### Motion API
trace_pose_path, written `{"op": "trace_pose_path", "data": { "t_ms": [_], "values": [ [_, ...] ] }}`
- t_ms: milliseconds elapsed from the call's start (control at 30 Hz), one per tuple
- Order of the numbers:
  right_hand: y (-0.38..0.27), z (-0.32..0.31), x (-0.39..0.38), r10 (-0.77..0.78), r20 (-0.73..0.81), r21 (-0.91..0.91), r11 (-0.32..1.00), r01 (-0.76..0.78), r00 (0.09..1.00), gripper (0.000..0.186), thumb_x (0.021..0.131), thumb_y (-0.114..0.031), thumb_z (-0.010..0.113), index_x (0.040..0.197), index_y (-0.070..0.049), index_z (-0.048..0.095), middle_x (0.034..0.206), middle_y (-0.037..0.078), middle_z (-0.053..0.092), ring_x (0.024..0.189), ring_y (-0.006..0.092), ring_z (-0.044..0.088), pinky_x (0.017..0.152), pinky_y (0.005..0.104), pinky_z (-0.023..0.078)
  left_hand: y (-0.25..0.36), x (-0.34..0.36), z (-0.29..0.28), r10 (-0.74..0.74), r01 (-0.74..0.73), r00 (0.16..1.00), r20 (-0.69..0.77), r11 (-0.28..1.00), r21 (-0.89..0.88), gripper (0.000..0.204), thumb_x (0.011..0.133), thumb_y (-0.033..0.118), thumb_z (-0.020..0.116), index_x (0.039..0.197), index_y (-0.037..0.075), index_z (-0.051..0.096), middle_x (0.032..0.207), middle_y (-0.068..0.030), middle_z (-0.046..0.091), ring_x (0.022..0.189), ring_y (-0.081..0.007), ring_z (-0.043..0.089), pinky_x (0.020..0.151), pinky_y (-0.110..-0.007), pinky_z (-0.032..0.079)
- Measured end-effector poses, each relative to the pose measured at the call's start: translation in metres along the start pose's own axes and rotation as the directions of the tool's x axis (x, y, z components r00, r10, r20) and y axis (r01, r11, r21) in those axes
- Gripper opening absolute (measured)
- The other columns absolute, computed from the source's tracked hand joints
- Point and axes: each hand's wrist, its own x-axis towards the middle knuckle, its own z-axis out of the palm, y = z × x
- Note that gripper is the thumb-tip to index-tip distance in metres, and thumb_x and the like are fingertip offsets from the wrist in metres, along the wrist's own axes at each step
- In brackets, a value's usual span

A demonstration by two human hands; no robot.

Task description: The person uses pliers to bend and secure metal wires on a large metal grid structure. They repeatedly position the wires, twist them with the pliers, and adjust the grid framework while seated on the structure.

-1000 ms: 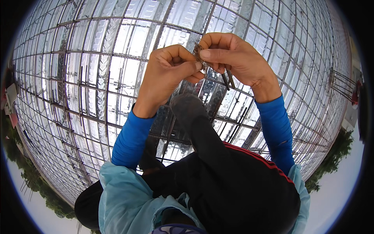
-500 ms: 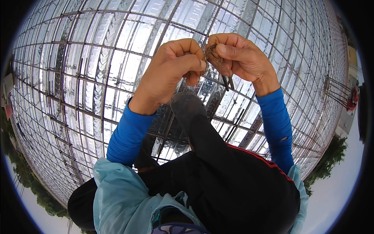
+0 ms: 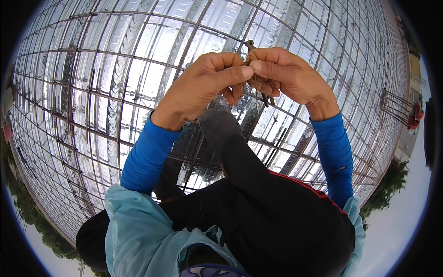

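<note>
My left hand point(image 3: 203, 85) and my right hand point(image 3: 295, 78) meet in front of me above a rebar grid, thumb tips nearly touching. Both are closed in a pinch on a small brown bunch of thin tie wire point(image 3: 254, 84), mostly covered by the fingers. A pair of dark pincers is also held in my right hand: its head point(image 3: 249, 44) sticks out beyond the fingers and its handles point(image 3: 266, 99) below them. How the wire strands lie between the fingertips is hidden.
Crossing steel bars point(image 3: 69, 119) spread over shiny ribbed metal decking point(image 3: 154, 39) on all sides. My dark boot point(image 3: 219, 124) rests on the grid below my hands. At the far right, bar ends point(image 3: 397, 106) stick out beside a red object point(image 3: 415, 115).
My hands have come together, the left thumb moving right to meet the right one. The wire bunch is now more covered, and the pincers' head shows above the right fingers.
</note>
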Motion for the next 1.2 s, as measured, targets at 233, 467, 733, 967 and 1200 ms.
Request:
{"op": "trace_pose_path", "data": {
  "t_ms": [233, 467, 733, 967, 1200],
  "values": [
    [0.001, 0.007, -0.012, -0.005, -0.133, 0.042, 0.999, 0.010, 0.991, 0.020, 0.103, -0.022, 0.066, 0.106, -0.003, 0.070, 0.082, 0.001, 0.068, 0.064, 0.0050, 0.058, 0.052, 0.0189, 0.043, -0.005, -0.005, 0.001, 0.036, -0.042, 0.999, -0.039, 0.984, -0.172, 0.021, 0.104, 0.022, 0.066, 0.105, 0.002, 0.069, 0.087, -0.0039, 0.069, 0.082, -0.0138, 0.071, 0.072, -0.028, 0.061],
    [-0.002, -0.003, -0.019, -0.120, -0.187, -0.215, 0.973, 0.078, 0.975, 0.015, 0.094, -0.003, 0.072, 0.109, -0.001, 0.071, 0.088, 0.000, 0.071, 0.076, 0.0070, 0.065, 0.062, 0.0228, 0.051, -0.010, -0.001, -0.001, 0.074, -0.075, 0.997, -0.011, 0.984, -0.162, 0.024, 0.106, 0.024, 0.060, 0.107, 0.002, 0.068, 0.092, -0.0069, 0.070, 0.084, -0.0143, 0.070, 0.069, -0.027, 0.059],
    [-0.012, -0.010, -0.015, -0.619, 0.119, -0.953, 0.149, 0.264, 0.777, 0.015, 0.088, 0.001, 0.074, 0.102, -0.005, 0.070, 0.087, 0.008, 0.065, 0.076, 0.0203, 0.065, 0.065, 0.0302, 0.050, -0.013, -0.003, -0.008, 0.030, 0.003, 0.984, 0.174, 0.982, -0.187, 0.027, 0.105, 0.028, 0.063, 0.102, 0.002, 0.067, 0.091, -0.0078, 0.068, 0.079, -0.0130, 0.068, 0.065, -0.025, 0.054],
    [0.004, 0.005, -0.019, -0.519, -0.368, -0.678, 0.717, 0.160, 0.771, 0.015, 0.093, -0.013, 0.078, 0.103, -0.005, 0.070, 0.088, 0.001, 0.067, 0.075, 0.0098, 0.066, 0.061, 0.0259, 0.050, -0.015, -0.003, -0.004, 0.104, -0.103, 0.995, -0.009, 0.972, -0.213, 0.024, 0.104, 0.026, 0.064, 0.104, 0.002, 0.069, 0.091, -0.0070, 0.069, 0.079, -0.0127, 0.067, 0.064, -0.025, 0.053],
    [0.019, 0.038, -0.031, -0.014, -0.340, 0.058, 0.998, 0.036, 0.940, 0.024, 0.097, -0.020, 0.076, 0.111, -0.001, 0.070, 0.082, 0.001, 0.069, 0.067, 0.0050, 0.063, 0.061, 0.0212, 0.052, -0.018, 0.000, -0.004, 0.134, -0.153, 0.982, -0.131, 0.976, -0.153, 0.023, 0.101, 0.023, 0.069, 0.108, 0.001, 0.071, 0.093, -0.0055, 0.071, 0.081, -0.0108, 0.066, 0.065, -0.024, 0.052]
  ]
}}
